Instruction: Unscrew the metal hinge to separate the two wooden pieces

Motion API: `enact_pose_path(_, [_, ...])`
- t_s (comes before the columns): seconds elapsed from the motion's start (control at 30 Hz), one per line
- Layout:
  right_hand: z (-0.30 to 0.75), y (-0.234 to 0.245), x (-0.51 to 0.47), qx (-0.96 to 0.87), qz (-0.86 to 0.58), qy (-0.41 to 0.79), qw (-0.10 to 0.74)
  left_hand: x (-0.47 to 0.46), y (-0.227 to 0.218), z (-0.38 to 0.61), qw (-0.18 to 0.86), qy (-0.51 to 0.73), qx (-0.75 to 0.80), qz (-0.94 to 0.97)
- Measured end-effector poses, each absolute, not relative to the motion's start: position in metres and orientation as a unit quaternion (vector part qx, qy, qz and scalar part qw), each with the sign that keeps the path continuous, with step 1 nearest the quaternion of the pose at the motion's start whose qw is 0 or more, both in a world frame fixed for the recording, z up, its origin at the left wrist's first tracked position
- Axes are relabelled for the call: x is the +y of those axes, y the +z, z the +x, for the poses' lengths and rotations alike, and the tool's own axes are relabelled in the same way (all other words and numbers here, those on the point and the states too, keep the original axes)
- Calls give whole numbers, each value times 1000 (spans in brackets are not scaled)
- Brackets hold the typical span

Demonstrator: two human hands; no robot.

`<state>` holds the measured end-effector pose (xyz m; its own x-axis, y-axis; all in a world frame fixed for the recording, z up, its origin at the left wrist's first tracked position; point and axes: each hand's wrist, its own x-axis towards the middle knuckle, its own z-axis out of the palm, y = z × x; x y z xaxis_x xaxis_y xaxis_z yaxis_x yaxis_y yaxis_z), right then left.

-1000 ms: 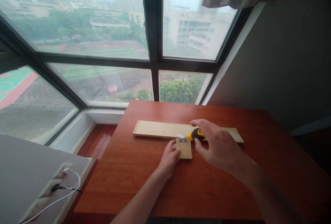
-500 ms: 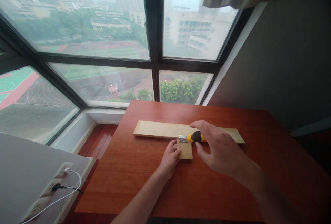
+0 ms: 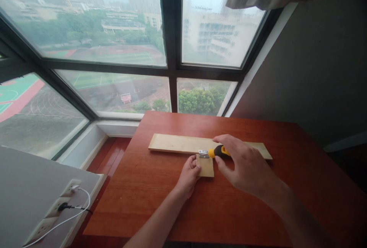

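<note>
My left hand point(image 3: 189, 177) is closed on the left edge of a small square piece of wood point(image 3: 205, 169), with its thumb on top. At the far edge of that piece lies a small silver metal plate, apparently a hinge point(image 3: 203, 154). A screwdriver point(image 3: 219, 151) with a yellow and black handle points at the plate; its tip cannot be made out. My right hand point(image 3: 243, 164) curls around the handle, thumb on the near side and index finger arched over the far side. The handle's back end is hidden under the hand. Behind both hands lies a long pale board point(image 3: 177, 143), partly covered by the right hand.
The reddish-brown wooden table point(image 3: 137, 202) stands by large windows with dark frames point(image 3: 172, 70). At lower left, a low wall holds sockets point(image 3: 57, 206) with a white cable point(image 3: 87, 198) and a black plug point(image 3: 62, 206). A grey wall point(image 3: 321, 60) rises on the right.
My right thumb has come slightly closer to the screwdriver handle, and the handle looks slightly turned. My left hand, the small wood piece and the long board stay in place.
</note>
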<state>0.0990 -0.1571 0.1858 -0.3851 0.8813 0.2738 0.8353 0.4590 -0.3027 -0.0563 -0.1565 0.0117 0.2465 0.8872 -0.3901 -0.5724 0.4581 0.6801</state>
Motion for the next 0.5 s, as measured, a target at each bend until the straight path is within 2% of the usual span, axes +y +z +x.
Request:
enact_pose_path(0.13, [98,178,-154,-808,-555,36,195,-156,12,-56,762,478,386,203])
enact_pose_path(0.5, [103,183,-159,-820,-535,51,198,-156,10,-57,762,481,382,206])
